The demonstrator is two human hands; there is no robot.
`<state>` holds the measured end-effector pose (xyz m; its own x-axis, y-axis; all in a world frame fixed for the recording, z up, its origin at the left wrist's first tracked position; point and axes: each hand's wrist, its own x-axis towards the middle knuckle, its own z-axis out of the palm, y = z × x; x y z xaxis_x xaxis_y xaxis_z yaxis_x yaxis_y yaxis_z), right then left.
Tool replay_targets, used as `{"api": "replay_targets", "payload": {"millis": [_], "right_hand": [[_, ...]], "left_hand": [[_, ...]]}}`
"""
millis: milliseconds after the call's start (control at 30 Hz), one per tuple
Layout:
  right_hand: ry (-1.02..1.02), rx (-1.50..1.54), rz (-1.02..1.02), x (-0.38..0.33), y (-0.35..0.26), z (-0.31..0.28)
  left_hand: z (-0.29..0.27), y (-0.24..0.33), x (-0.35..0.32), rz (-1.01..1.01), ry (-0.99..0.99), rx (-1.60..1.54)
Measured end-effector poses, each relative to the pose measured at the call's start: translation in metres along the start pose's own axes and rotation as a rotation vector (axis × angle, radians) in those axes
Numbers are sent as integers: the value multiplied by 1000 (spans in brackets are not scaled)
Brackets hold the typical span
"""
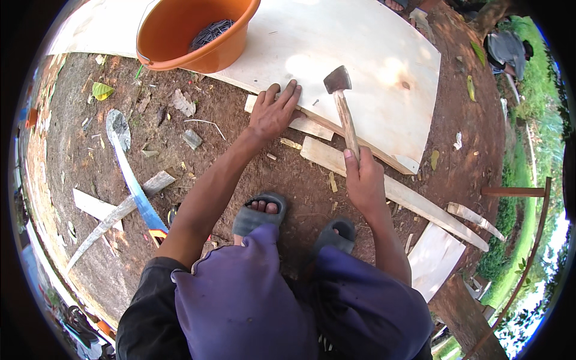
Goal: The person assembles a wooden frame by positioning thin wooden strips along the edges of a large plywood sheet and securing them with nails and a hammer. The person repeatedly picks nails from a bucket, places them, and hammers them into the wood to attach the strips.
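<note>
1. Our left hand (pixel 275 114) is spread out, palm down, at the near edge of the plywood sheet (pixel 384 66). We think it leans there so the wood will not slide.
2. Our right hand (pixel 365 183) is wrapped around the low end of a hatchet-shaped hammer (pixel 344 114). Holding it low likely gives a bigger swing. Its metal head is over the sheet, but we cannot tell if it touches.
3. Between our left hand and the hammer is a small nail (pixel 316 102). We cannot tell if it stands or lies flat.
4. A thin wood strip (pixel 312 126) pokes out from under the sheet's edge, maybe to lift it off the dirt.
5. Just nearer to us, a long plank (pixel 414 200) lies slanted on the ground.
6. Past our left hand, an orange bucket (pixel 231 51) sits on the sheet with nails (pixel 211 33) inside. It is probably there so we can reach them fast.
7. Our feet, in dark slippers (pixel 245 222), are apart below the wood, perhaps for good balance.
8. Far to our left, a handsaw (pixel 137 189) lies across a gray stick (pixel 108 225), out of the way, we guess.
</note>
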<state>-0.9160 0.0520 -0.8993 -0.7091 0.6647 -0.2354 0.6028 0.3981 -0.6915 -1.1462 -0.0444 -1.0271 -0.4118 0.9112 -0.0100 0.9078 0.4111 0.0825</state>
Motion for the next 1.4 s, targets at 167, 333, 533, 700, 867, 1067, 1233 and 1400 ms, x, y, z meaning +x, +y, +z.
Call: {"api": "replay_targets", "payload": {"millis": [167,333,533,700,867,1067,1233,1400], "right_hand": [[337,351,-173,-11,-51,-42],[431,213,-282,-16,-6,-2],[69,-41,-68,-3,6,4],[376,337,-194,-14,-58,-41],[237,56,-168,-12,9,16],[34,78,62,-29,17,31],[166,-46,-41,-73,62,22],[188,-189,-53,-113,125,10]], "left_hand": [[4,-4,-7,5,88,-32],[9,-3,-3,58,228,-126],[3,-2,-2,18,80,-32],[5,-5,-8,-15,13,-122],[-2,4,-3,-2,39,-24],[1,-3,-8,-13,35,-110],[-8,5,-3,15,214,-165],[-23,18,-33,-81,375,-447]]}}
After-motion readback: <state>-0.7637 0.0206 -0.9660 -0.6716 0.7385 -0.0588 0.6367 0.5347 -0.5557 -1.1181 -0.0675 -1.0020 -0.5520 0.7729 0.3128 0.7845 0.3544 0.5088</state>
